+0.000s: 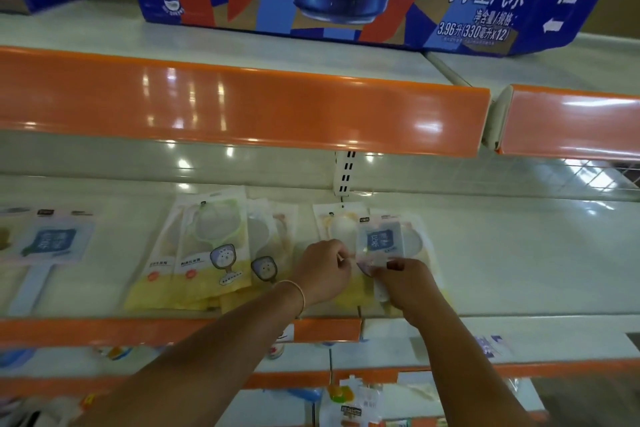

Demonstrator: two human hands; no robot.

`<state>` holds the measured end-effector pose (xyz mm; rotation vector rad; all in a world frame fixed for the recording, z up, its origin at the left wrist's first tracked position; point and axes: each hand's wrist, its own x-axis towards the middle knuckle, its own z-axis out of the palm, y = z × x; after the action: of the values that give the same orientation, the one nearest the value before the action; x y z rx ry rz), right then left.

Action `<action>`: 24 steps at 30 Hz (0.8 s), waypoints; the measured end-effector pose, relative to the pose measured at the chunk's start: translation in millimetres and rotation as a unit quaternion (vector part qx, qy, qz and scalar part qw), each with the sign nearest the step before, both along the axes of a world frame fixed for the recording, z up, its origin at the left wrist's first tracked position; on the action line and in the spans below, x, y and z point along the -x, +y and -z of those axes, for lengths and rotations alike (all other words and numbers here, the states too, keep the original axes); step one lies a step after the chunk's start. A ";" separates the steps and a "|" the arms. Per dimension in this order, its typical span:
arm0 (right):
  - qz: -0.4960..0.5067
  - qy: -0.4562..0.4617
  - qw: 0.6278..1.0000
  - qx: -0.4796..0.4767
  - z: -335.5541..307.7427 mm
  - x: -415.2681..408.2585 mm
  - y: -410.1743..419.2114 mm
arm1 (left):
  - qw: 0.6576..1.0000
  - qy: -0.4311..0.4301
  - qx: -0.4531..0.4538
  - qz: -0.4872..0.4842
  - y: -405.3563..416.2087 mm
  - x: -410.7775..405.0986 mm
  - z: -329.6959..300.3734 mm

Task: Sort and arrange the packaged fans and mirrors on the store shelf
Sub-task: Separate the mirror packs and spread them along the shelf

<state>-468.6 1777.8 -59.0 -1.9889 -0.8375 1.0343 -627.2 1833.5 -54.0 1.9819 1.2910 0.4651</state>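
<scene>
Where the shelf (519,270) runs leftward, a blue-label fan pack (52,243) lies at its left end, then overlapping yellow-based mirror packs (204,253) near the middle. Right of those, left hand (323,269) and right hand (407,282), fingers curled, pinch another blue-label pack (382,239) atop a small pile by the front edge.

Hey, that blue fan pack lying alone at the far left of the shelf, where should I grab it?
Take the blue fan pack by its handle end, coming from the shelf's front edge. It lies flat with the handle pointing toward you, nearest and uncovered; pinch it there with your fingers.
</scene>
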 end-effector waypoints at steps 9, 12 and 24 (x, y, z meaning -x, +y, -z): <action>-0.051 0.101 0.993 -0.032 -21.2 58.2 9.7 | 0.994 -0.050 0.016 -0.098 11.7 46.0 -18.9; -0.080 0.098 0.990 -0.055 -24.6 92.3 19.0 | 0.984 -0.076 0.044 -0.153 23.6 78.6 -27.2; -0.192 0.106 0.975 -0.045 -15.9 267.8 54.9 | 0.972 -0.045 0.072 -0.217 50.1 264.8 -31.2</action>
<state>-736.4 1832.7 -43.1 -1.6382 -1.1540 1.3731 -892.0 1883.7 -22.7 1.5375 1.6542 0.6400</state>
